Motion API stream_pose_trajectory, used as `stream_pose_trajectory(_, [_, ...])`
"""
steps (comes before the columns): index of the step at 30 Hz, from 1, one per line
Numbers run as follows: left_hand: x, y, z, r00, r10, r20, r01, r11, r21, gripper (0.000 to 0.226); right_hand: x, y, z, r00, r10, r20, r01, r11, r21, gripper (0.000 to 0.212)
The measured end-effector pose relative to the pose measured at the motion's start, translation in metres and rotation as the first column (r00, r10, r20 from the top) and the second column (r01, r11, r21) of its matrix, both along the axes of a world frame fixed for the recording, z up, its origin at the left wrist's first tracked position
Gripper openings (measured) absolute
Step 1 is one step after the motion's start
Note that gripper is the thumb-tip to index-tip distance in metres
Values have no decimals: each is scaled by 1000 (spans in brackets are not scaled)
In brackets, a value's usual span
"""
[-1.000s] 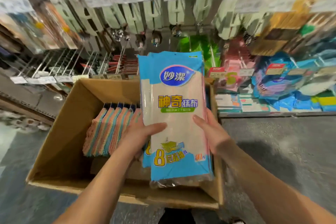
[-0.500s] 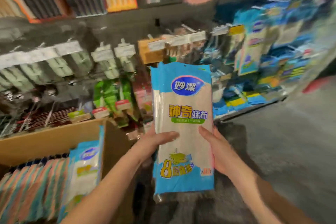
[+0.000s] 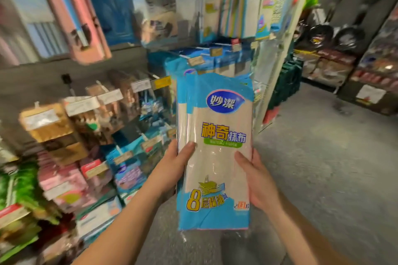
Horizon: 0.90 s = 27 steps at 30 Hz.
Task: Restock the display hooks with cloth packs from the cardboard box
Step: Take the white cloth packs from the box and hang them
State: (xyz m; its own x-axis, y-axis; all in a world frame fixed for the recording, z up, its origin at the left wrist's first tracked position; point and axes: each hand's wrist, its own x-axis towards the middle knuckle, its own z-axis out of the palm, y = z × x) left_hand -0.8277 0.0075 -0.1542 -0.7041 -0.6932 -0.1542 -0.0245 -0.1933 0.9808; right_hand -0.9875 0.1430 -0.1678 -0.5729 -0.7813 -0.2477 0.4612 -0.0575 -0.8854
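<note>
I hold a stack of blue-and-beige cloth packs (image 3: pixel 217 127) upright in front of me. My left hand (image 3: pixel 172 168) grips the stack's left edge, thumb across the front. My right hand (image 3: pixel 256 180) grips its right edge, thumb on the front too. Behind and above the stack, similar blue cloth packs (image 3: pixel 228 6) hang on display hooks, with more of them (image 3: pixel 206 64) on a lower row. The cardboard box is out of view.
Shelving with hanging goods and price tags (image 3: pixel 81 103) fills the left side. Pink boards (image 3: pixel 86 17) hang at the upper left. A grey aisle floor (image 3: pixel 323 168) runs to the right, with dark pans (image 3: pixel 346 36) on a far rack.
The view has swung right and upward, away from the cardboard box toward the hanging blue packs. My hands keep the same grip on the stack.
</note>
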Motion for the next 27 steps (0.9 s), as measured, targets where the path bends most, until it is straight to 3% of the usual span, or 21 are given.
stream_pose_trajectory(4, [-67,-41,4,986,-30,-166,57,985,162,64,-61,-28,11,999,33,-10,-34,998,-48,47])
stream_pose_trajectory(10, [-176,-115,12,960,-54,-275,116,970,212,52,-165,-93,33,983,98,-153,-105,994,-34,44])
stream_pose_trajectory(19, [-313,-222,49,949,-40,-314,120,963,243,46,-298,-204,66,955,63,-288,-80,996,-46,41])
stream_pose_trajectory(22, [-341,-245,54,948,-11,-319,85,972,220,42,-329,-231,67,927,-28,-374,-13,994,-108,48])
stream_pose_trajectory(27, [-376,-279,62,948,69,-310,-6,980,200,53,-393,-276,108,867,-92,-490,42,993,-112,68])
